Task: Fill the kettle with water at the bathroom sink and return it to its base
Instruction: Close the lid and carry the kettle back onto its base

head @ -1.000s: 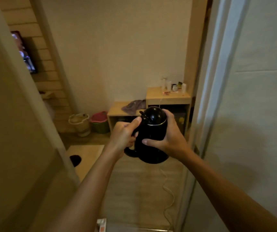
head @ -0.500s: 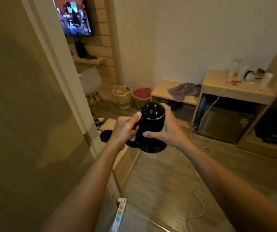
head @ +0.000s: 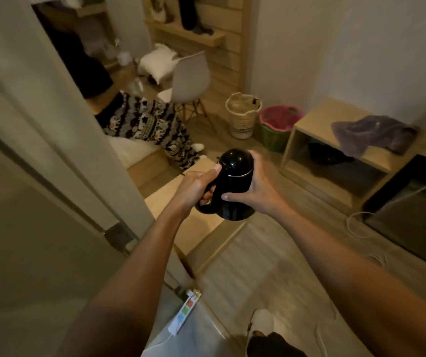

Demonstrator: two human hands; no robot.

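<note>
The person is carrying the kettle (head: 235,186) upright at chest height, out over the wooden floor (head: 271,266) beside the doorframe (head: 59,140). The left hand (head: 196,186) is gripping the handle, thumb lying along its top toward the lid, taking the weight. The right hand (head: 254,188) is cupping the body, fingers spread round the far side, probably steadying it so nothing spills. The lid is sitting closed. No base is showing here, so the carry is likely only partway through.
</note>
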